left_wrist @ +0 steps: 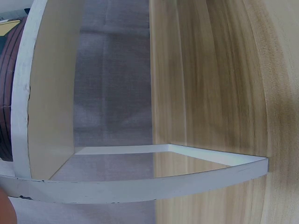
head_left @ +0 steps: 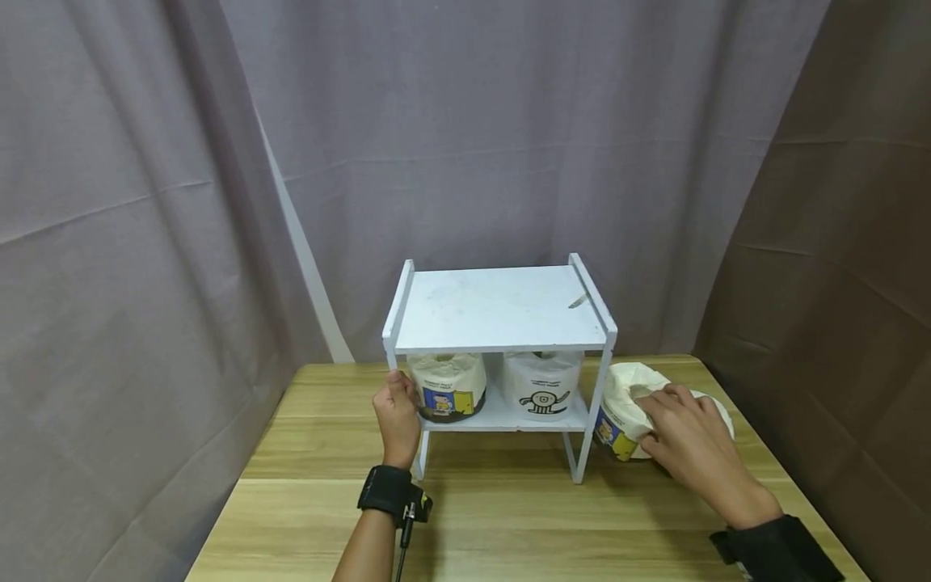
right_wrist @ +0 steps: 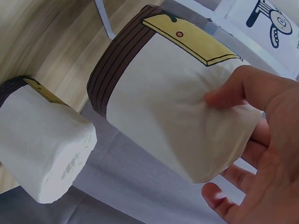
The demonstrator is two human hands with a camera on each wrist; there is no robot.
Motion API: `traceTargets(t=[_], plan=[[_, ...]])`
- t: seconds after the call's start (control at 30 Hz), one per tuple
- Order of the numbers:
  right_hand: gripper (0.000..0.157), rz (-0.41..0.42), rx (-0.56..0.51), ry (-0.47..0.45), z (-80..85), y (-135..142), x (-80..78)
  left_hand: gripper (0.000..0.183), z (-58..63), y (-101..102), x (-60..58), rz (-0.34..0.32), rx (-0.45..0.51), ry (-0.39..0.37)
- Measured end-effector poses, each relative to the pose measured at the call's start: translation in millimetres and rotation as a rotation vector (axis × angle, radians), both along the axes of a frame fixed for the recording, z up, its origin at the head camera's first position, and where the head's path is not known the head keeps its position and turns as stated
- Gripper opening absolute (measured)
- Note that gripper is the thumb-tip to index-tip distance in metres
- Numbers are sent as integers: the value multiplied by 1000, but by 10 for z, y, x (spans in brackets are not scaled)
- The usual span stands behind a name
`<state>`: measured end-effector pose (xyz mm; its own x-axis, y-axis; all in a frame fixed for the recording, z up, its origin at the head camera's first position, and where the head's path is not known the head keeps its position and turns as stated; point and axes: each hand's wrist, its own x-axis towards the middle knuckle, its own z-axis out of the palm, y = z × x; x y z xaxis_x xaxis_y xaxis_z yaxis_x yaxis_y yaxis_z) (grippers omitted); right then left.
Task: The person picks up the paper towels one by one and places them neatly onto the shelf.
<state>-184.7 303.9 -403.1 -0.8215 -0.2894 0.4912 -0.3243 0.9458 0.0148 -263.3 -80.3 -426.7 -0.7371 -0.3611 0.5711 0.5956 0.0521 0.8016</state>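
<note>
My left hand grips the left front upright of a small white two-tier rack. Only a bit of a left finger shows in the left wrist view. Just right of the rack, my right hand pinches a wrapped toilet paper roll, thumb on its side and the other fingers at its top end. Whether this roll touches the table cannot be told. On the lower shelf stand two more rolls, a yellow-door printed roll at left and a white cartoon-printed roll at right.
Another toilet paper roll stands near the held one, mostly behind my right hand in the head view. The wooden table ends at grey curtains at the back and sides.
</note>
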Motion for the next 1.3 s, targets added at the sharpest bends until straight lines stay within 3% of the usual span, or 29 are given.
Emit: traceTargets(t=[0.47, 0.9, 1.3], plan=[[47, -20, -55, 3, 146, 15, 30, 52, -215, -14, -218, 27, -20, 2], [43, -10, -69, 70, 259, 5, 50, 57, -217, -30, -212, 29, -15, 30], [46, -20, -67, 88, 364, -9, 66, 51, -151, -22, -113, 17, 0, -31]])
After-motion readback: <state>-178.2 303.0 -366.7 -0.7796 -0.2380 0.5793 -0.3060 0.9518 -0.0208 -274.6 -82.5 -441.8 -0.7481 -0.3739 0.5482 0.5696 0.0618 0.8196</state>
